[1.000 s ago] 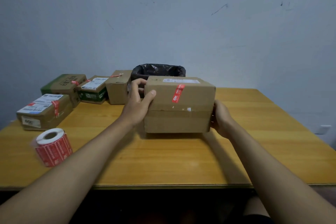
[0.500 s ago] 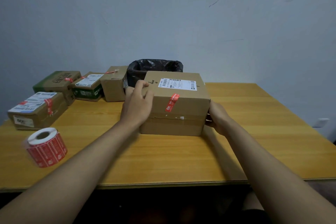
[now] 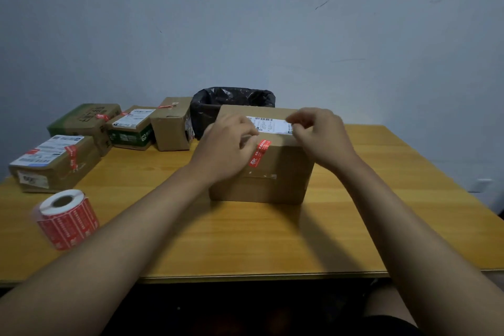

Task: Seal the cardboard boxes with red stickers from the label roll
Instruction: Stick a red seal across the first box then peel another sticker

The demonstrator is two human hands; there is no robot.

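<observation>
A brown cardboard box [image 3: 275, 172] stands at the middle of the wooden table [image 3: 245, 240], with a white shipping label [image 3: 268, 125] on top. A red sticker [image 3: 260, 153] is folded over its top front edge. My left hand [image 3: 227, 144] lies over the box's top left, bent fingers touching the lid just left of the sticker. My right hand [image 3: 320, 136] hovers over the top right with its fingers curled by the label's end; I see nothing between them. The red label roll [image 3: 66, 219] stands on end at the front left.
Several smaller boxes with red stickers sit at the back left: one near the edge [image 3: 53, 162], a green-sided one [image 3: 84, 123], one with green print [image 3: 132, 128] and a plain one [image 3: 171, 124]. A black-lined bin [image 3: 231, 98] stands behind the middle box.
The box has been tipped down flat onto the table, top label now facing up. Both hands have let go of its sides and moved onto its top.
</observation>
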